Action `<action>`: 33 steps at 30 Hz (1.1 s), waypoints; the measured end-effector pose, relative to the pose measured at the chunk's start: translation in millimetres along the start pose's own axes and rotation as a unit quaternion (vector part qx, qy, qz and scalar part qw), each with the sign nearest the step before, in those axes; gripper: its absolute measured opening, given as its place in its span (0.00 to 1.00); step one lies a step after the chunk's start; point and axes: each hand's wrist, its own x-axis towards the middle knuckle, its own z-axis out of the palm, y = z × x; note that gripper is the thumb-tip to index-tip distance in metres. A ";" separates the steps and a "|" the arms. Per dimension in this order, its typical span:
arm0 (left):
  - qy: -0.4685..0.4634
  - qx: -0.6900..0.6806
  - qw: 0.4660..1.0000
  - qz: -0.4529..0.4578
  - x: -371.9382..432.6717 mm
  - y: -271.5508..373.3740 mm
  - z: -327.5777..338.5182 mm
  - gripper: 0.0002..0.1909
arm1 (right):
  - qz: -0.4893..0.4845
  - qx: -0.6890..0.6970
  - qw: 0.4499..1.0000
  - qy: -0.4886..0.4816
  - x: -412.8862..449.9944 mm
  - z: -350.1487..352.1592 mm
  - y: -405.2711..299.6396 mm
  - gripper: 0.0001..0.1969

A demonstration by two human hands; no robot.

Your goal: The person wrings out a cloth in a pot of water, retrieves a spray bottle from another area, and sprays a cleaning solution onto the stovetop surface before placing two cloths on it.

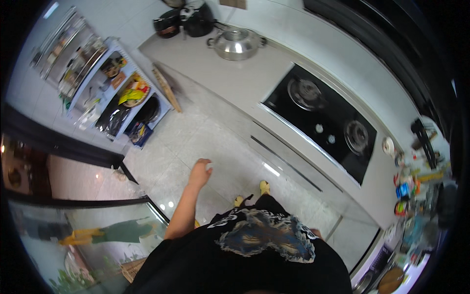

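Observation:
My left hand (201, 172) hangs over the grey tiled floor (216, 147), empty, with the thumb apart from the loosely curled fingers. It touches nothing. My right hand is out of view; only a small patch of skin shows beside the black shirt. Before me runs a grey counter (205, 70) with a black glass two-burner gas hob (323, 123) set into it. Farther along the counter stands a lidded metal pot (237, 46) with dark side handles. The nearest thing to my left hand is the floor below it.
A white shelf rack (137, 79) with packets and a pan stands left of the counter, beside a leaning wooden board (167, 86). An open glass door (110, 228) with a dark frame is at lower left. A black air fryer (198, 22) occupies the far corner; clutter crowds the right counter.

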 end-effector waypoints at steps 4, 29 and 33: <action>-0.029 0.045 0.994 0.092 43.2 42.2 -17.8 0.15 | -0.076 -0.370 0.925 0.033 35.7 178.4 -89.5 0.09; 0.234 0.043 0.855 -0.461 -164.0 -167.0 -179.8 0.17 | -0.128 -0.702 0.671 -0.202 71.0 821.4 -333.8 0.15; 0.255 0.029 0.822 -0.508 -188.7 -204.7 -220.3 0.17 | -0.119 -0.803 0.531 -0.244 83.2 920.5 -291.1 0.15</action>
